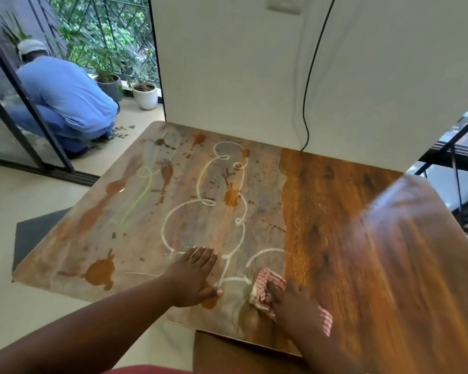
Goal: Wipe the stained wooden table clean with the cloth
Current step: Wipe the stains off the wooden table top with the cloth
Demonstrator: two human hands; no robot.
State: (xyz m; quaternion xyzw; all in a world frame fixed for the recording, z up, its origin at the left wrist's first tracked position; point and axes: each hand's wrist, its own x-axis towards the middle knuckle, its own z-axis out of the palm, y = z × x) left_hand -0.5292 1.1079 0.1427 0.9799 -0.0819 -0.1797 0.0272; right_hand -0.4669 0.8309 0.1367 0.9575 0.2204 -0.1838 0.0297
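Covering most of the view, a wooden table [335, 211] is shown set against a white wall [227, 63].

Table surface, left and centre portion: marked with brown stains [100, 271], scattered specks and looping white lines [173, 225]; faint yellow-green loops are seen toward the far left. Right portion: bare, glossy, warm-coloured grain.

Left hand [192, 276]: laid flat on the tabletop near the front edge, fingers straight and together, nothing held.

Right hand [292, 303]: fingers are curled round a red-and-white checked cloth [270, 282], which is pressed to the tabletop near the front edge, at the boundary between marked and bare wood, just beside the left hand.

Background items: a black cable [307, 103] hung down the wall; a person in blue [68, 98] crouched beyond an open sliding door, beside two potted plants [145, 95].
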